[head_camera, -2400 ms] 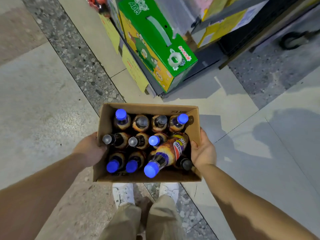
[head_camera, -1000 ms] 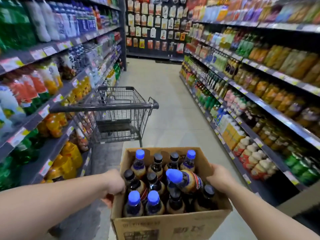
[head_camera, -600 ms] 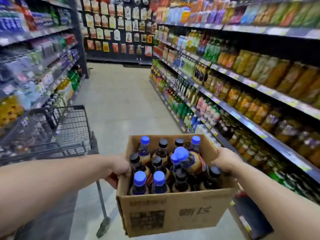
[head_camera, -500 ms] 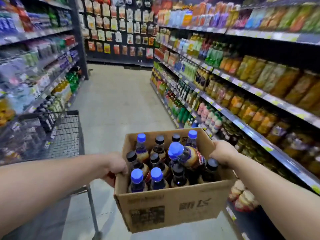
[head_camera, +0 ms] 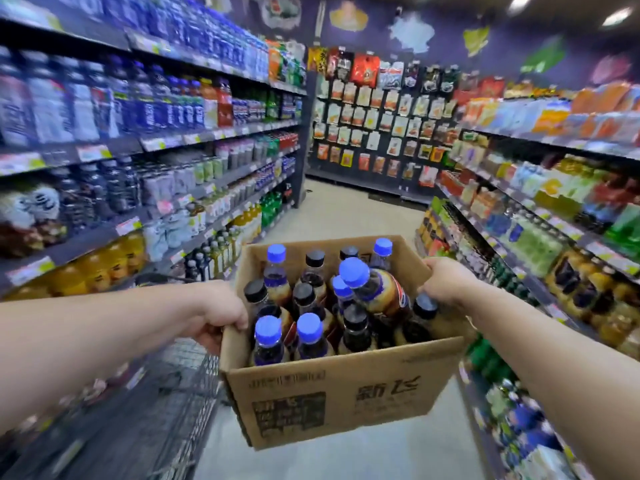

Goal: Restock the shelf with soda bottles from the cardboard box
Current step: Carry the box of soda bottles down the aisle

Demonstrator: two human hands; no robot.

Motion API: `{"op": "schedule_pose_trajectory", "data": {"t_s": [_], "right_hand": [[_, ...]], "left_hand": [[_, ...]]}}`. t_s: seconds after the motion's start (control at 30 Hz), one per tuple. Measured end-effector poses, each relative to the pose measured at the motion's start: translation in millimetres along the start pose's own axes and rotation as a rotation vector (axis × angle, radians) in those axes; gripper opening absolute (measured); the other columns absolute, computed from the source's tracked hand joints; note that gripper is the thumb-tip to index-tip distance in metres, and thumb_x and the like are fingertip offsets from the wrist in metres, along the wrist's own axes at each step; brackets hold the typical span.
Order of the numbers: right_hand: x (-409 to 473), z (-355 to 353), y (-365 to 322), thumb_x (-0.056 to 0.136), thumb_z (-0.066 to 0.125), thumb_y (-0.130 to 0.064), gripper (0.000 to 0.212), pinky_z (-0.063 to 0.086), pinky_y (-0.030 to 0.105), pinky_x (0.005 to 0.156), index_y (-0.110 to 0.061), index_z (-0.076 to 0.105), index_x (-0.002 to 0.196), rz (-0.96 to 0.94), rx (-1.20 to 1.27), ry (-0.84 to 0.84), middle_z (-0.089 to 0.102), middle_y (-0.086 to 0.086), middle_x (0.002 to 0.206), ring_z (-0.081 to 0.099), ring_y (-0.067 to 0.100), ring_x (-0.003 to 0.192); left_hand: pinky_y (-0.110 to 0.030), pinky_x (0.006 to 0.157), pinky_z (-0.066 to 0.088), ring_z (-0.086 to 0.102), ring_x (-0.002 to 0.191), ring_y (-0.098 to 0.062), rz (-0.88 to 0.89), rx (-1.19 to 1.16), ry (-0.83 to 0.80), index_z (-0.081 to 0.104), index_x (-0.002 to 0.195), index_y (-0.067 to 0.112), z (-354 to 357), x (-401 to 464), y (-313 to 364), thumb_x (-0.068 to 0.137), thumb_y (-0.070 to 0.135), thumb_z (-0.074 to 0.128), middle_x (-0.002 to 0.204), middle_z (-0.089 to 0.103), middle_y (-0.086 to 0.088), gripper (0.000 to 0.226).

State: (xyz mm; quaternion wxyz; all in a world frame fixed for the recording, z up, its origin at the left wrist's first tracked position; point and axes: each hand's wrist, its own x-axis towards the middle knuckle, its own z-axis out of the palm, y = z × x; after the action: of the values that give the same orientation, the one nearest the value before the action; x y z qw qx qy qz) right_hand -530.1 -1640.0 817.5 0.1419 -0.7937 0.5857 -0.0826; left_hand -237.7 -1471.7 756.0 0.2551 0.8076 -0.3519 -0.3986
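- Your left hand (head_camera: 221,315) grips the left wall of the cardboard box (head_camera: 341,393), fingers curled over its top edge.
- Your right hand (head_camera: 445,282) grips the right wall the same way, fingers hooked over the rim, so the box hangs between your two hands in front of your body.
- By the look of it, no stocking has begun: the box is full and no bottle is in either hand. What is left is reaching the right shelf, setting the box down and moving each bottle across.
- The soda bottles (head_camera: 304,299) stand packed upright in rows, dark drink inside, some with blue caps and some with black.
- One blue-capped bottle (head_camera: 375,292) lies tilted on top of the others, loose, so it may roll.
- A wire cart (head_camera: 166,410) sits low at your left; drink shelves (head_camera: 145,143) line the aisle on both sides.
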Motion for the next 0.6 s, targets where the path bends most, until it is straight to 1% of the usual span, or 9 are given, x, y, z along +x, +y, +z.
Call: {"op": "schedule_pose_trajectory", "data": {"t_s": [0.07, 0.1, 0.17, 0.2, 0.27, 0.33, 0.4, 0.5, 0.6], "right_hand": [[52.5, 8.9, -24.3, 0.081, 0.063, -0.008, 0.033, 0.046, 0.028, 0.072, -0.014, 0.063, 0.114, -0.058, 0.064, -0.023, 0.066, 0.008, 0.096, 0.061, 0.026, 0.089], [78.5, 15.0, -37.3, 0.082, 0.063, -0.008, 0.035, 0.047, 0.030, 0.073, -0.014, 0.063, 0.116, -0.089, 0.091, -0.049, 0.066, 0.008, 0.097, 0.061, 0.027, 0.091], [127.1, 27.6, -67.3, 0.082, 0.061, -0.007, 0.037, 0.052, 0.034, 0.079, -0.015, 0.063, 0.118, -0.173, 0.129, -0.111, 0.066, 0.009, 0.103, 0.062, 0.029, 0.096], [149.5, 34.9, -82.9, 0.083, 0.060, -0.006, 0.038, 0.053, 0.036, 0.083, -0.016, 0.063, 0.119, -0.225, 0.140, -0.148, 0.067, 0.009, 0.106, 0.063, 0.029, 0.098], [191.1, 49.9, -115.4, 0.083, 0.058, -0.006, 0.038, 0.054, 0.038, 0.086, -0.015, 0.063, 0.120, -0.350, 0.133, -0.202, 0.067, 0.010, 0.110, 0.063, 0.029, 0.100], [223.8, 64.9, -152.7, 0.083, 0.058, -0.008, 0.037, 0.054, 0.038, 0.085, -0.013, 0.062, 0.119, -0.470, 0.096, -0.234, 0.067, 0.012, 0.111, 0.063, 0.030, 0.100], [247.2, 80.0, -193.9, 0.081, 0.060, -0.009, 0.037, 0.054, 0.035, 0.079, -0.012, 0.062, 0.118, -0.584, 0.031, -0.267, 0.067, 0.013, 0.109, 0.063, 0.030, 0.099], [265.6, 100.6, -258.5, 0.082, 0.062, -0.010, 0.033, 0.046, 0.030, 0.069, -0.009, 0.060, 0.115, -0.743, -0.026, -0.344, 0.065, 0.013, 0.107, 0.060, 0.029, 0.096], [278.5, 133.9, -321.1, 0.083, 0.060, -0.011, 0.027, 0.042, 0.030, 0.070, -0.011, 0.062, 0.110, -0.876, -0.044, -0.433, 0.062, 0.012, 0.099, 0.060, 0.029, 0.096]], "left_hand": [[-0.030, 0.033, 0.048, 0.062, 0.049, -0.030, -0.040, -0.010, 0.067, 0.058, 0.089, -0.011, -21.5, 20.5, 4.3, 0.083, -0.002, 0.055, 0.070, 0.063, -0.026, 0.011], [-0.028, 0.032, 0.046, 0.061, 0.047, -0.031, -0.062, -0.019, 0.115, 0.059, 0.087, -0.011, -31.9, 28.5, 5.7, 0.082, -0.002, 0.057, 0.067, 0.064, -0.026, 0.011], [-0.025, 0.029, 0.042, 0.056, 0.038, -0.023, -0.118, -0.045, 0.229, 0.059, 0.074, -0.004, -50.9, 42.7, 6.8, 0.079, -0.002, 0.062, 0.052, 0.060, -0.015, 0.006], [-0.025, 0.031, 0.044, 0.055, 0.041, -0.021, -0.160, -0.045, 0.264, 0.059, 0.070, -0.001, -59.3, 50.2, 3.7, 0.078, -0.001, 0.064, 0.052, 0.058, -0.012, 0.009], [-0.032, 0.044, 0.051, 0.061, 0.054, -0.027, -0.255, -0.090, 0.326, 0.061, 0.074, -0.002, -72.6, 61.3, -4.5, 0.075, 0.001, 0.067, 0.062, 0.062, -0.016, 0.007], [-0.044, 0.056, 0.058, 0.069, 0.069, -0.038, -0.345, -0.179, 0.372, 0.060, 0.088, -0.007, -87.7, 69.4, -18.2, 0.073, -0.001, 0.064, 0.079, 0.068, -0.028, 0.016], [-0.054, 0.059, 0.057, 0.069, 0.073, -0.045, -0.435, -0.264, 0.430, 0.056, 0.096, -0.009, -98.7, 68.9, -31.8, 0.076, -0.004, 0.060, 0.088, 0.067, -0.034, 0.021], [-0.048, 0.052, 0.056, 0.069, 0.073, -0.045, -0.528, -0.393, 0.546, 0.055, 0.097, -0.010, -110.6, 64.6, -53.7, 0.079, -0.006, 0.056, 0.087, 0.067, -0.034, 0.018], [-0.049, 0.054, 0.057, 0.069, 0.070, -0.042, -0.616, -0.474, 0.649, 0.058, 0.093, -0.011, -121.8, 62.9, -81.3, 0.079, -0.007, 0.057, 0.081, 0.068, -0.031, 0.015]]}}
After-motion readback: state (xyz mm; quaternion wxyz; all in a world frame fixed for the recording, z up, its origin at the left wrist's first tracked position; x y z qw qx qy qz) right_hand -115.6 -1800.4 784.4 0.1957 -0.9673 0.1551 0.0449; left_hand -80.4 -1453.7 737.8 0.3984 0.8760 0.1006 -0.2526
